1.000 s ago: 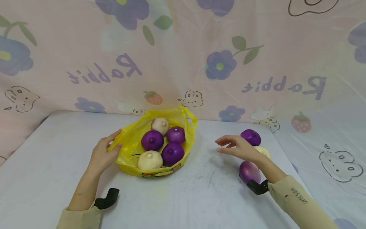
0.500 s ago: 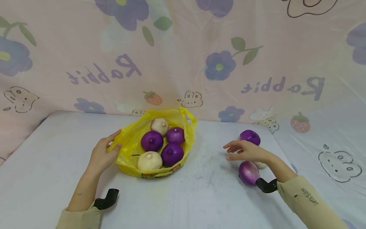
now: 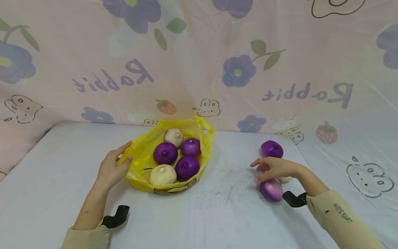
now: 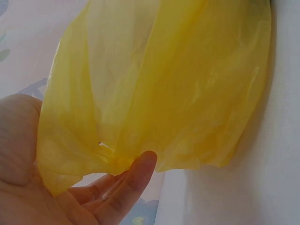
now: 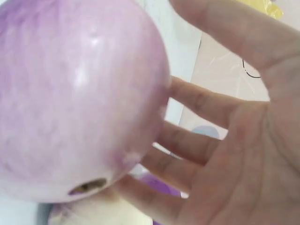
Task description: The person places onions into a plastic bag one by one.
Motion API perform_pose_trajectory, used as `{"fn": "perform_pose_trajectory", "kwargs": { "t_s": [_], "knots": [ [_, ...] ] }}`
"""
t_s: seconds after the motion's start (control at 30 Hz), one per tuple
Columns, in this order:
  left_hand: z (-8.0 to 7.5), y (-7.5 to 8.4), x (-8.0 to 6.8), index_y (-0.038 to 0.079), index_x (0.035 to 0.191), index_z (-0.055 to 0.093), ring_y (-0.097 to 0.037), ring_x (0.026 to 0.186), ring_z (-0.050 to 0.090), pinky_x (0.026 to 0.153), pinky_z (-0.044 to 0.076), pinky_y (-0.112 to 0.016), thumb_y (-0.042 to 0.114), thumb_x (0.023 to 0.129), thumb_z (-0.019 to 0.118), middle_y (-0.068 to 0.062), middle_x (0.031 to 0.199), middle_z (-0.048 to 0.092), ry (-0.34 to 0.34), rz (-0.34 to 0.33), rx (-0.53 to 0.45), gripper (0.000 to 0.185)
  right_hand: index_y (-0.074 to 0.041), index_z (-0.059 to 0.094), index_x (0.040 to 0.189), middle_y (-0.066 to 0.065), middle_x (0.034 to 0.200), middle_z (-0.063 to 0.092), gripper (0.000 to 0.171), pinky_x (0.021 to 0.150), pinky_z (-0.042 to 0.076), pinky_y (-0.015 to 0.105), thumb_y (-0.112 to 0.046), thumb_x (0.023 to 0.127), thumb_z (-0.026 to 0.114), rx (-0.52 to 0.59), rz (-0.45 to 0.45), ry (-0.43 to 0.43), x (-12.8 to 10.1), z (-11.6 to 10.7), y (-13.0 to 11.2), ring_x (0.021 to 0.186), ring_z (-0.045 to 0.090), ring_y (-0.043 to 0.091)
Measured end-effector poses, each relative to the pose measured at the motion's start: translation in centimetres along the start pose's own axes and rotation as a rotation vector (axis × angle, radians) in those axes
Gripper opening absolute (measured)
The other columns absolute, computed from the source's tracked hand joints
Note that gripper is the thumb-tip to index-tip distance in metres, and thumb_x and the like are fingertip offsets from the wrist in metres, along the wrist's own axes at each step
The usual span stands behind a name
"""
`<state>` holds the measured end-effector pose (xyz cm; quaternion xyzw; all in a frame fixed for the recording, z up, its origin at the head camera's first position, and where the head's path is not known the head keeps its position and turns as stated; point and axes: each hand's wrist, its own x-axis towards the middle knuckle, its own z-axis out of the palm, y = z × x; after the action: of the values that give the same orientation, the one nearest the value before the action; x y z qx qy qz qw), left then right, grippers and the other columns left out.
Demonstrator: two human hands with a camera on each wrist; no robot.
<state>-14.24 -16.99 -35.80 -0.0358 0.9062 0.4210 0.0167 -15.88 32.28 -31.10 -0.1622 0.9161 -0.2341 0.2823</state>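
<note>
My left hand (image 3: 112,170) pinches the left edge of a yellow plastic bag (image 3: 134,162) between thumb and fingers. The bag stands wide open, its thin film (image 4: 187,89) filling the left wrist view. Inside lie three dark purple onions (image 3: 165,153) and two pale ones (image 3: 163,174). My right hand (image 3: 278,168), its fingers spread and gently bent, hovers over the right-hand group of onions. Nearest to it is a pinkish-purple onion (image 3: 272,192), large in the right wrist view with a dark spot at its end. Behind the hand, a pale onion (image 3: 285,179) is mostly hidden.
A dark purple onion (image 3: 272,149) lies just beyond the right hand, near the right edge of the white table (image 3: 217,214). A pink cloth backdrop (image 3: 192,69) printed with flowers and rabbits rises right behind the table. Both wrists carry black camera mounts (image 3: 116,216).
My right hand has moved right and toward me, from beside the onions to over the pinkish-purple one, while lowering. The left hand and the bag have stayed put.
</note>
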Motion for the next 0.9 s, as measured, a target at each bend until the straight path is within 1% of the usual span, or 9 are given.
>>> {"fn": "perform_pose_trajectory", "kwargs": {
  "t_s": [0.13,0.27,0.33,0.43,0.53,0.63,0.77,0.9],
  "knots": [
    [0.0,0.1,0.0,0.015,0.151,0.031,-0.052,0.124,0.036,0.098,0.036,-0.065,0.017,0.097,0.046,-0.032,0.143,0.032,-0.004,-0.005,-0.006,0.056,-0.005,0.056,0.130,0.017,0.121,0.061,0.065,0.093,0.047,0.052,-0.037,0.078,0.077,-0.007,0.055,-0.032,-0.4,0.1,0.0,0.114,0.056,0.037],
    [0.0,0.1,-0.1,0.015,0.151,0.031,-0.052,0.124,0.036,0.098,0.037,-0.065,0.016,0.097,0.045,-0.032,0.143,0.033,-0.004,-0.005,-0.010,0.056,-0.009,0.057,0.130,0.016,0.121,0.063,0.067,0.091,0.047,0.054,-0.039,0.075,0.079,-0.055,0.091,-0.052,-0.8,0.1,0.2,0.113,0.056,0.036],
    [-0.1,0.1,-0.1,0.015,0.151,0.031,-0.052,0.123,0.037,0.098,0.037,-0.065,0.016,0.097,0.045,-0.032,0.143,0.033,-0.004,-0.004,-0.011,0.056,-0.011,0.059,0.128,0.014,0.120,0.064,0.067,0.090,0.048,0.053,-0.041,0.073,0.080,-0.083,0.104,-0.052,-1.0,0.2,0.2,0.111,0.057,0.034],
    [0.0,0.1,-0.1,0.015,0.151,0.031,-0.052,0.123,0.037,0.098,0.037,-0.065,0.016,0.097,0.045,-0.032,0.142,0.033,-0.003,-0.006,-0.013,0.056,-0.012,0.060,0.127,0.015,0.121,0.063,0.067,0.081,0.052,0.044,-0.040,0.071,0.082,-0.086,0.136,-0.067,-1.1,0.2,0.2,0.106,0.056,0.027],
    [0.0,0.1,0.0,0.015,0.151,0.031,-0.052,0.123,0.036,0.098,0.038,-0.065,0.017,0.097,0.045,-0.032,0.143,0.033,-0.005,-0.010,-0.013,0.056,-0.011,0.060,0.127,0.018,0.123,0.059,0.066,0.069,0.053,0.035,-0.038,0.071,0.082,-0.058,0.170,-0.096,-1.3,0.3,0.1,0.101,0.054,0.023],
    [0.0,0.0,0.0,0.016,0.151,0.031,-0.052,0.123,0.036,0.098,0.038,-0.064,0.017,0.097,0.045,-0.032,0.143,0.032,-0.006,-0.014,-0.012,0.056,-0.010,0.060,0.125,0.018,0.123,0.056,0.065,0.064,0.054,0.034,-0.037,0.071,0.082,-0.043,0.201,-0.110,-1.3,0.3,0.1,0.099,0.054,0.022],
    [0.0,0.0,0.0,0.016,0.151,0.031,-0.052,0.124,0.036,0.098,0.037,-0.065,0.016,0.097,0.045,-0.032,0.143,0.032,-0.006,-0.009,-0.012,0.056,-0.010,0.061,0.120,0.015,0.116,0.056,0.059,0.062,0.054,0.034,-0.035,0.071,0.082,-0.029,0.216,-0.118,-1.3,0.3,0.1,0.090,0.055,0.019],
    [0.0,-0.1,0.0,0.015,0.151,0.031,-0.052,0.124,0.036,0.098,0.036,-0.065,0.017,0.097,0.045,-0.032,0.142,0.033,-0.001,-0.002,-0.007,0.055,-0.011,0.064,0.113,0.008,0.106,0.057,0.051,0.062,0.054,0.034,-0.035,0.072,0.082,-0.027,0.200,-0.126,-1.2,0.3,0.0,0.083,0.055,0.017]
  ]
}}
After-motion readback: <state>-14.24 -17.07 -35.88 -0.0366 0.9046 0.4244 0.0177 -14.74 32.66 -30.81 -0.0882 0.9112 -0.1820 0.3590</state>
